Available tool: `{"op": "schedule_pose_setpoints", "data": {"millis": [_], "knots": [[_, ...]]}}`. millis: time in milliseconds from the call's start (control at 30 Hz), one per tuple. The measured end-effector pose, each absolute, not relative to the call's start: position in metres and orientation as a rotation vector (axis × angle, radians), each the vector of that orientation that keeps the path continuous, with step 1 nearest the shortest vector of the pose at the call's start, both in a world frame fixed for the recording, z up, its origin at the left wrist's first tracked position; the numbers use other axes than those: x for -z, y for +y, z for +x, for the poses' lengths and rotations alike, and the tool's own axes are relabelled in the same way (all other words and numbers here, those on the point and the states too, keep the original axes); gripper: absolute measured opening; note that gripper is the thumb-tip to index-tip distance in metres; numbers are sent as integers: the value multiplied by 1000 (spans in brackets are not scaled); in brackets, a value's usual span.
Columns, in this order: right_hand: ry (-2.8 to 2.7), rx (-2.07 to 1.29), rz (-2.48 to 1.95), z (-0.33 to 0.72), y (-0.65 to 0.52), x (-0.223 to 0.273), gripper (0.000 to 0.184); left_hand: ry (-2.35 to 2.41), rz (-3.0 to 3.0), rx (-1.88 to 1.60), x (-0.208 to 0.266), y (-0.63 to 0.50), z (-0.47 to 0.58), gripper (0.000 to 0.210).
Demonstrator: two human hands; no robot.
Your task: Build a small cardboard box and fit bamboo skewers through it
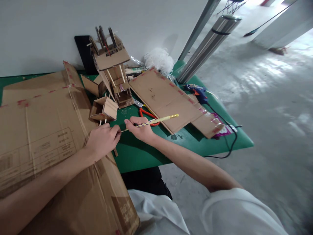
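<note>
My right hand (141, 130) is closed round a yellow patterned pencil (168, 117), its gold end up and right and its tip toward my left hand. My left hand (104, 139) is closed beside the tip; what its fingers hold is hidden. Just above the left hand, two pale sticks (103, 122) reach down from a small open cardboard box (105, 110). Behind it stands a taller cardboard model (112, 60) with sticks as posts. Scissors with orange handles (149, 115) lie beyond my right hand.
A large cardboard carton (46, 127) fills the left side. On the green table (144, 156) lie a flat cardboard sheet (166, 98), a blue glue gun (199, 93) with a black cord and white shredded filler (158, 61). A metal post (207, 49) rises at the right.
</note>
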State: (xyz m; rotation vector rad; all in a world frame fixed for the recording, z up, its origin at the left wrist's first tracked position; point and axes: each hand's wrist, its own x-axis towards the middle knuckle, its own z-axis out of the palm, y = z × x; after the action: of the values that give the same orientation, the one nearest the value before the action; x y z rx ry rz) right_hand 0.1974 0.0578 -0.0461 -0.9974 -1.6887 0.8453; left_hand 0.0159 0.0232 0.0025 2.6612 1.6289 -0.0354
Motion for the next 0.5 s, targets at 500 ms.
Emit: {"op": "schedule_pose_setpoints", "data": {"millis": [500], "knots": [[-1680, -842, -1004, 197, 58, 47, 52, 1635, 2667, 43, -1, 23, 15, 29]]}}
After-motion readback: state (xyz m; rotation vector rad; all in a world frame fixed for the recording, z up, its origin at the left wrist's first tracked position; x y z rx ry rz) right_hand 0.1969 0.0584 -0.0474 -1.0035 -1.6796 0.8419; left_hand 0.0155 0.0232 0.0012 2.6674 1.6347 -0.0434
